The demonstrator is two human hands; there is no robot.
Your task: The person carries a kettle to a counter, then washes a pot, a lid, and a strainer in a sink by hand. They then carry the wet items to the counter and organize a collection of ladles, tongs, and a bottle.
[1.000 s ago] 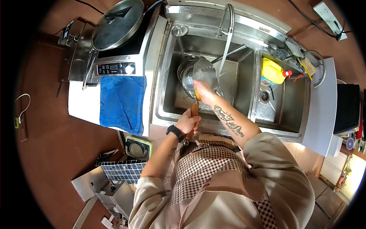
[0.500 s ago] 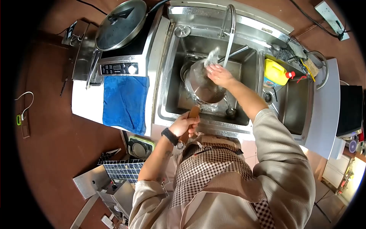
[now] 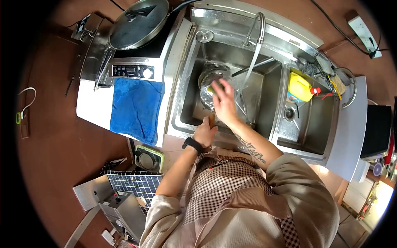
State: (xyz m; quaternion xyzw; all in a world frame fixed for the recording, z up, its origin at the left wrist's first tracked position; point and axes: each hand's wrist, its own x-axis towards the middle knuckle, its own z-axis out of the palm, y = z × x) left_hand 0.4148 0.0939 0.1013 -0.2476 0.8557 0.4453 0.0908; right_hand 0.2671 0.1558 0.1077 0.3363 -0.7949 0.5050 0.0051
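Note:
My left hand (image 3: pixel 204 134) is closed round the wooden handle (image 3: pixel 211 119) of a metal pan (image 3: pixel 209 99) at the front of the left sink basin (image 3: pixel 256 109). Over the pan, my right hand (image 3: pixel 223 99) is blurred, its fingers bent round a green and yellow sponge (image 3: pixel 214 87). Water runs from the curved faucet (image 3: pixel 261 31) into the basin, to the right of the pan. Behind the pan lies another round metal vessel (image 3: pixel 217 68), partly covered.
A lidded pan (image 3: pixel 138 25) rests on the cooktop (image 3: pixel 132 71) at the left, with a blue cloth (image 3: pixel 136 107) in front. In the right basin stands a yellow bottle (image 3: pixel 300 87) with a red cap. Scrubbers and a wire rack (image 3: pixel 326 68) are behind it.
My right hand has moved left and nearer to me over the pan, and the sponge now shows at its fingers. The pan is tilted differently. The view has shifted slightly.

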